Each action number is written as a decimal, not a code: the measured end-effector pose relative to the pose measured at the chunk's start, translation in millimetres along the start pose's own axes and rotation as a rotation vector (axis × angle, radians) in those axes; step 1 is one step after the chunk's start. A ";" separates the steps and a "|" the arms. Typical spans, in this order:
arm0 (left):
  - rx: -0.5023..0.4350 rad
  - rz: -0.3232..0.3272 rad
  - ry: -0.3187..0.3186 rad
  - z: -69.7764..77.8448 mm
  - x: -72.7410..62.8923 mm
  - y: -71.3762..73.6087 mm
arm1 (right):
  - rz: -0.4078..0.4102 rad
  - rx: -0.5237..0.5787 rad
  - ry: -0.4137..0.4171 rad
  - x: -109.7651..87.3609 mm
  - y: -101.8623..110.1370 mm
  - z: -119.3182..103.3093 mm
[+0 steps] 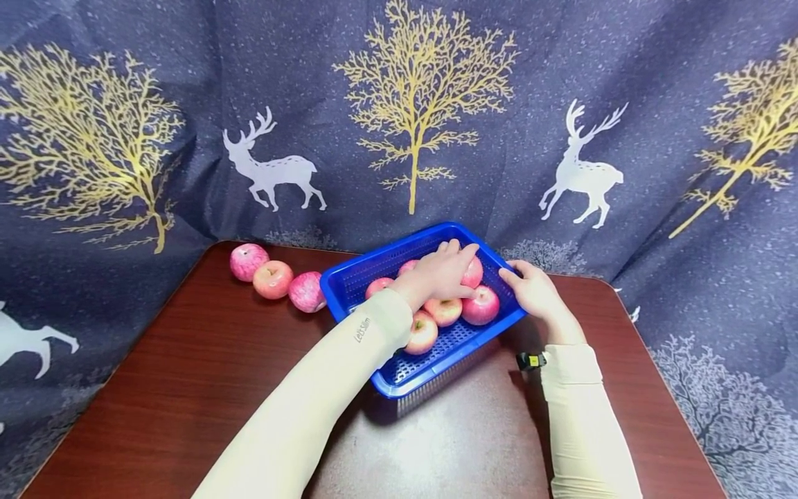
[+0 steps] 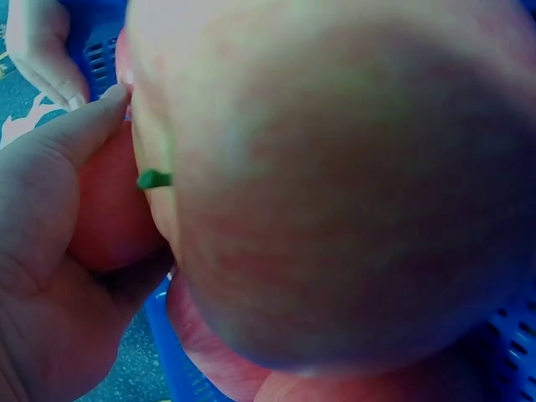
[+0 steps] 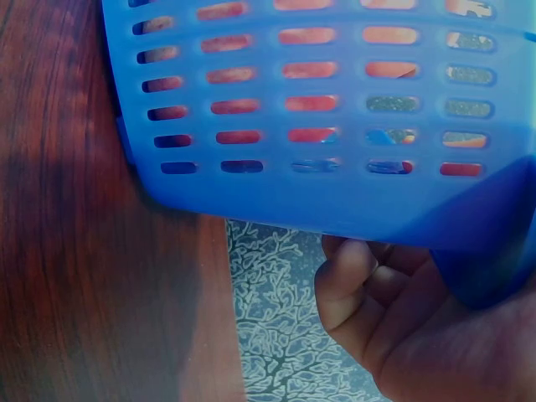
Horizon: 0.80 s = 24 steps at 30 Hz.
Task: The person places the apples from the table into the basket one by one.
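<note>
Inside the blue basket (image 1: 389, 388), toward the right side: red apple (image 1: 472, 272), held by my left hand (image 1: 441, 274), thumb and fingers wide apart but curved round it. More apples (image 1: 481, 305) crowd near it. My right hand (image 1: 537, 294) grips the right-side rim. Three loose apples (image 1: 272, 280) on desk (image 1: 218, 360), left of basket. Patterned cloth (image 1: 499, 173) behind.
</note>
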<state>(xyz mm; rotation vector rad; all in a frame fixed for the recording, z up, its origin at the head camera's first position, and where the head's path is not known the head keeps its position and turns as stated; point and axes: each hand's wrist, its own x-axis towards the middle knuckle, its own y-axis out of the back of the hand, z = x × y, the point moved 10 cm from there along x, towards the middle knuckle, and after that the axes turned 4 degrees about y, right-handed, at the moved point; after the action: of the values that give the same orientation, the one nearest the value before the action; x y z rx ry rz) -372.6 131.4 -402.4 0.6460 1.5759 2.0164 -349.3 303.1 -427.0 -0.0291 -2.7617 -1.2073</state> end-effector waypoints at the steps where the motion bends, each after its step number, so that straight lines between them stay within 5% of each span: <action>1: 0.006 0.004 -0.001 0.4 -0.5 0.3 | 0.000 -0.003 0.000 0.0 0.2 0.2; 18: -0.141 -0.089 0.071 -8.0 -6.7 -1.3 | -0.001 -0.008 0.006 1.0 -0.5 1.3; 24: -0.178 -0.081 0.081 -12.0 -12.7 14.9 | 0.003 -0.016 0.008 -0.6 0.2 -0.4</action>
<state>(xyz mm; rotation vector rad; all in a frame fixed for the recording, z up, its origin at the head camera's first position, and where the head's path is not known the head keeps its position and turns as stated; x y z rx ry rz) -371.9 111.3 -391.3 0.4312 1.4220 2.1152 -348.7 302.9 -426.7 -0.0293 -2.7447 -1.2258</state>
